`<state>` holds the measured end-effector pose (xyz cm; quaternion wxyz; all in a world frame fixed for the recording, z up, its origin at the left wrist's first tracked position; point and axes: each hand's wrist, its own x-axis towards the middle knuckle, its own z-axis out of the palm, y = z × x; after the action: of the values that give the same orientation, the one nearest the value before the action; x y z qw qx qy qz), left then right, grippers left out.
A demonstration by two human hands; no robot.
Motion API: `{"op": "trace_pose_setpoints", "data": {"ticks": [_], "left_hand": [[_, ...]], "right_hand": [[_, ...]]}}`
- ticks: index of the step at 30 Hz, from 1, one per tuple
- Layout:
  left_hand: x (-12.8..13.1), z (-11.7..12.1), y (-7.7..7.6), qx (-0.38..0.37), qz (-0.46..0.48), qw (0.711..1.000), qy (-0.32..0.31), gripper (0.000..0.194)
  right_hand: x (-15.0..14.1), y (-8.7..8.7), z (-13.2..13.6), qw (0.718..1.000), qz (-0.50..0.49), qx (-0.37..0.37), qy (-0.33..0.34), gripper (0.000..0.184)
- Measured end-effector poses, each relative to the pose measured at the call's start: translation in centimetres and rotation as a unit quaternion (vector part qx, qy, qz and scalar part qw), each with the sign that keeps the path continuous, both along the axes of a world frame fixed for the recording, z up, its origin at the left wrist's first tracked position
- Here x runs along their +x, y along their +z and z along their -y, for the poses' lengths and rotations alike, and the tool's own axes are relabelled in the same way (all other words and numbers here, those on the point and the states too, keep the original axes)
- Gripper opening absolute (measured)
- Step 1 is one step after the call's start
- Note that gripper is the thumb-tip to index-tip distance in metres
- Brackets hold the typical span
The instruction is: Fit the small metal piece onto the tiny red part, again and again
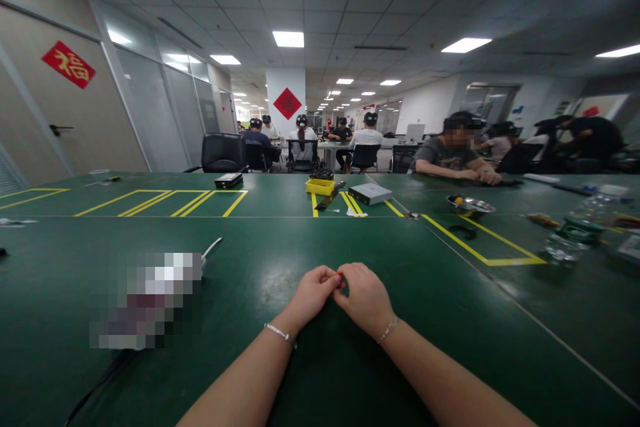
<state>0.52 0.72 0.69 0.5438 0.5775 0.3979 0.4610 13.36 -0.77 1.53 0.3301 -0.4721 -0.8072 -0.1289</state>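
Note:
Both of my hands meet over the green table (pixel 240 333), fingertips close together. Between them shows a small red object (pixel 340 278), mostly covered by fingers, so its kind cannot be made out. My left hand (pixel 314 293) is closed, thumb and index finger pinching at the red object. From the other side my right hand (pixel 367 297) curls its fingers and thumb around the same spot, also closed. A bracelet circles each wrist.
A blurred-out device (pixel 155 300) with a dark cord lies left. Farther back are a yellow tray (pixel 320 187), a grey box (pixel 370 194), a black box (pixel 229 180) and a metal bowl (pixel 473 207). Plastic bottles (pixel 575 233) lie right. Across the table sits a person (pixel 450 153).

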Motion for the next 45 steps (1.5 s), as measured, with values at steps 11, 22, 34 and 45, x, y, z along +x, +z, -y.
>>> {"op": "trace_pose_setpoints", "data": {"ticks": [11, 22, 34, 45], "left_hand": [[-0.6, 0.1, 0.2, -0.122, 0.164, 0.973, -0.103, 0.032], [-0.8, 0.2, -0.2, -0.158, 0.22, 0.951, -0.148, 0.019], [-0.3, 0.3, 0.1, -0.15, 0.19, 0.965, -0.103, 0.02], [-0.4, 0.3, 0.1, -0.135, 0.144, 0.977, -0.08, 0.02]], "right_hand": [[0.5, 0.3, -0.3, 0.986, -0.125, -0.023, 0.107, 0.026], [-0.1, 0.6, 0.1, 0.983, -0.145, -0.033, 0.112, 0.019], [-0.1, 0.7, 0.0, 0.993, -0.086, -0.039, 0.072, 0.012], [4.6, 0.4, -2.5, 0.988, -0.096, -0.095, -0.075, 0.02]]}}
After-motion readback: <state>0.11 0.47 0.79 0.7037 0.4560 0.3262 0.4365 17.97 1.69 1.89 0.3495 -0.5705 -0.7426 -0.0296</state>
